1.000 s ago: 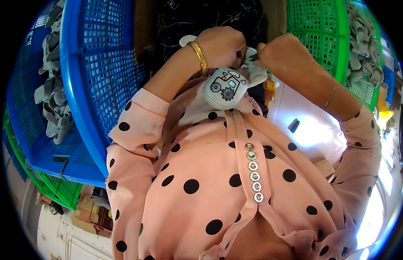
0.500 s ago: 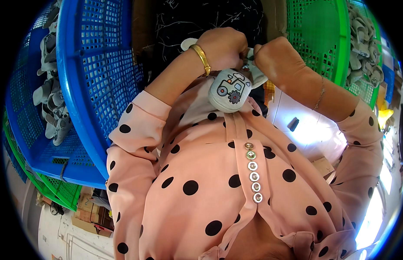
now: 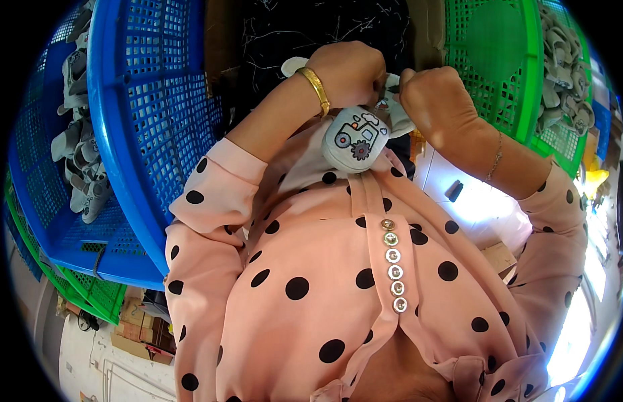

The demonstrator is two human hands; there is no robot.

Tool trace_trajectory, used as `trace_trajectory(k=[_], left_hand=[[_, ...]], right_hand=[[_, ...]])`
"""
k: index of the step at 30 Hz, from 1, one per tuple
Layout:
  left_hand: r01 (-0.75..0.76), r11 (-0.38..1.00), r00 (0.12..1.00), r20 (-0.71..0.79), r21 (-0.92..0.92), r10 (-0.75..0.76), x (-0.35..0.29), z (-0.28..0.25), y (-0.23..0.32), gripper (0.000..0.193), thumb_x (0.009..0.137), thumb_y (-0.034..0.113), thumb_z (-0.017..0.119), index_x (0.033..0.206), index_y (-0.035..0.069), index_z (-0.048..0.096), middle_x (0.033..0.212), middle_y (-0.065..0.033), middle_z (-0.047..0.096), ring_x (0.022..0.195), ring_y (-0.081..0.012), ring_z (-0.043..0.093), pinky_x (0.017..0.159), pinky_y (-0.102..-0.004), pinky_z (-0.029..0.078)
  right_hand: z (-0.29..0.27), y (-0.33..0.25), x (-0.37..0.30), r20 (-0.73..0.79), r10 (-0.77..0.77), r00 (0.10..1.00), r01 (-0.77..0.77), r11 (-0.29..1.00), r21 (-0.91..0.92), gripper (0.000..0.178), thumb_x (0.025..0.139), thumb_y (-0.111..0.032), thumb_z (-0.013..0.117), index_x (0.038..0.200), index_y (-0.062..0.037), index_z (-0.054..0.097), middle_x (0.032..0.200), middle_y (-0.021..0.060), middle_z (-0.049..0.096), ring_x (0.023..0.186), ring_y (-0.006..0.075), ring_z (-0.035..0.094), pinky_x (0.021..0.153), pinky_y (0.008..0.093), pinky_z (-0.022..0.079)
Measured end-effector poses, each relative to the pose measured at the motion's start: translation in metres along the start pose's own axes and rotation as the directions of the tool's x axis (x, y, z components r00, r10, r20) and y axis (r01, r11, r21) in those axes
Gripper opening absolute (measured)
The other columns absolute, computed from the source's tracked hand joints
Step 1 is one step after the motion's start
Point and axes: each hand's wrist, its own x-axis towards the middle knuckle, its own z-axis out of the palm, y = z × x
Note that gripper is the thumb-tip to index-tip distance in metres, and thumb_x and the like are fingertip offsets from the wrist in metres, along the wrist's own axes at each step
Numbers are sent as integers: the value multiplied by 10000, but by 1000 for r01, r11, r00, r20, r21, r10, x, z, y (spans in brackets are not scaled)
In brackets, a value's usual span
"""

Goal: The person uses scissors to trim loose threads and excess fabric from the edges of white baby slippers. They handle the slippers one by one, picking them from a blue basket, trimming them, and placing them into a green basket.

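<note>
So the little white shoe (image 3: 359, 137) with the tractor on it is up in front of the pink dotted shirt (image 3: 291, 321), toe pointing near. Left hand (image 3: 355, 75), gold bracelet (image 3: 315, 88) on the wrist, looks curled closed on the far end of the shoe. Right hand (image 3: 435, 100) is right there on the other side, fingers bent in, but the fingertips are hidden, so can't tell if it's gripping anything. Just beyond is black cloth (image 3: 284, 33) with loose threads all over it. Blue basket (image 3: 113, 134) on the left, green basket (image 3: 531, 80) on the right, more pale shoes (image 3: 93, 197) far left.
</note>
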Motion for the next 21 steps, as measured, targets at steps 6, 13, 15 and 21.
trace_trajectory(k=[6,13,15,21], left_hand=[[-20,1000,999,-30,0,20,0,5,-4,143,645,159,678,752,106,757,667,-124,659,634,-303,646,591,-384,507],[-5,1000,999,-35,4,6,-3,5,-1,126,649,167,677,729,103,749,659,-134,651,630,-316,642,593,-392,508],[10,1000,1000,-28,12,-10,-3,4,1,119,656,169,675,724,104,748,659,-135,650,630,-317,641,592,-391,508],[-7,1000,999,-44,9,7,-8,7,0,126,680,164,667,748,107,756,686,-132,663,635,-312,645,599,-374,512]], right_hand=[[2,-7,7,13,15,1000,-14,999,-37,114,653,-124,730,764,-129,704,787,28,590,697,183,632,509,328,401],[-3,-9,10,9,-6,1000,6,999,-48,19,690,-158,695,689,-175,701,656,-4,619,622,160,629,479,336,399],[-5,-10,8,-14,-9,1000,9,999,-53,26,686,-161,694,668,-180,696,629,-5,617,602,165,629,472,333,394],[-7,-10,4,19,-29,999,30,999,-18,12,677,-161,699,683,-170,696,612,-2,617,599,171,640,473,336,409]])
